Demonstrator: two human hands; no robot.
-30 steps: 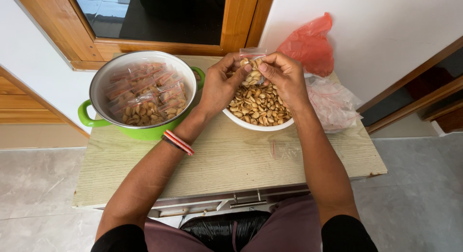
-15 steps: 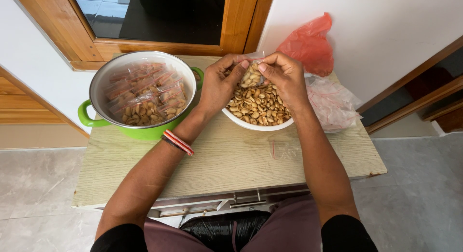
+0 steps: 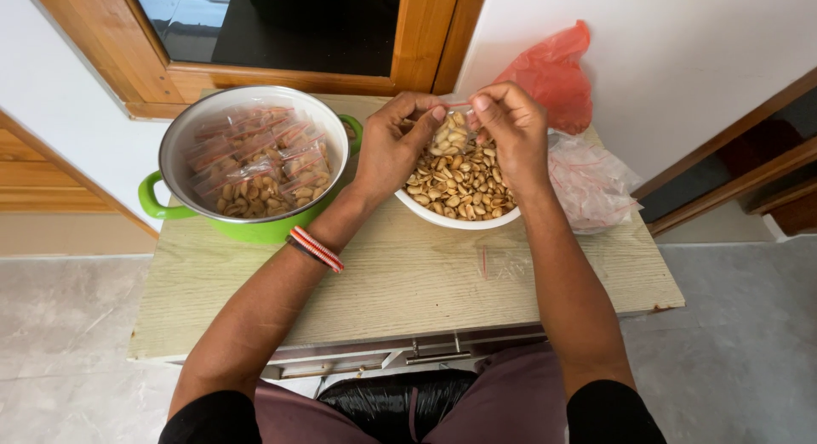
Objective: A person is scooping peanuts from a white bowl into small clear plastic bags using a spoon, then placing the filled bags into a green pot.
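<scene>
Small clear bag (image 3: 449, 131) of peanuts, upper centre of frame, held over the white bowl (image 3: 451, 219). Bag is see-through and packed with pale tan split nuts; its top edge is pinched between both hands. Left hand (image 3: 390, 148) has thumb and fingers closed on the bag's left top corner; right hand (image 3: 509, 129) has fingertips closed on the right top corner. Bowl beneath is heaped with loose peanuts (image 3: 459, 185) of the same colour.

Left of the bowl: green two-handled pot (image 3: 162, 207) with a white inside, filled with more small clear filled bags (image 3: 255, 159) with red strips. Right of the bowl: a loose pile of empty clear bags (image 3: 587, 185) with red lines. Behind it, against the white wall, a crumpled red plastic bag (image 3: 549, 74). One flat empty bag (image 3: 502, 261) lies on the table below the bowl.

Surface is a pale wood-grain table (image 3: 255, 299) with a metal drawer handle at the front edge. Wooden window frame (image 3: 425, 31) along the top, grey tiled floor (image 3: 68, 342) on either side.
</scene>
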